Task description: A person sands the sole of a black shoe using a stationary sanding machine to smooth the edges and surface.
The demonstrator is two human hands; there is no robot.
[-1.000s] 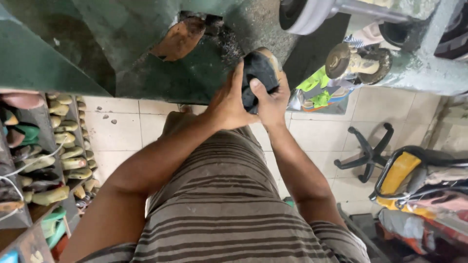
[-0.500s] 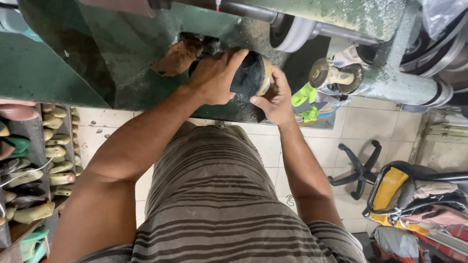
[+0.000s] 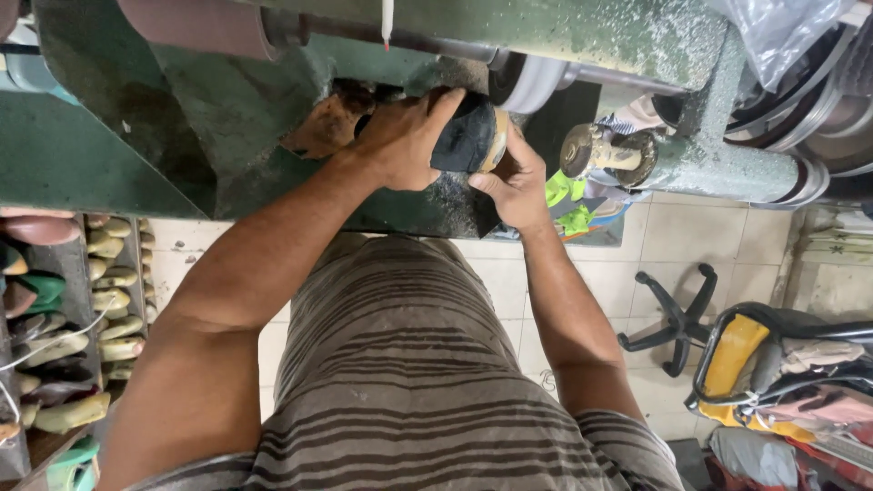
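Both my hands hold a black shoe (image 3: 466,136) with a tan edge against a green grinding machine (image 3: 227,118). My left hand (image 3: 400,141) grips it from above and the left, fingers over its top. From below and the right, my right hand (image 3: 514,186) cups it. The shoe sits just under a grey wheel (image 3: 527,82) on the machine's shaft. A worn brown roller (image 3: 195,23) is mounted at the upper left.
A rack of shoe lasts (image 3: 68,336) stands at the left. A metal spindle (image 3: 600,155) sticks out right of the shoe. A black chair base (image 3: 677,318) and a yellow and black bag (image 3: 755,355) rest on the tiled floor at right.
My view has tilted up toward the machine. Both hands have lifted the shoe higher, closer to the grey wheel, and my left hand has shifted over its top.
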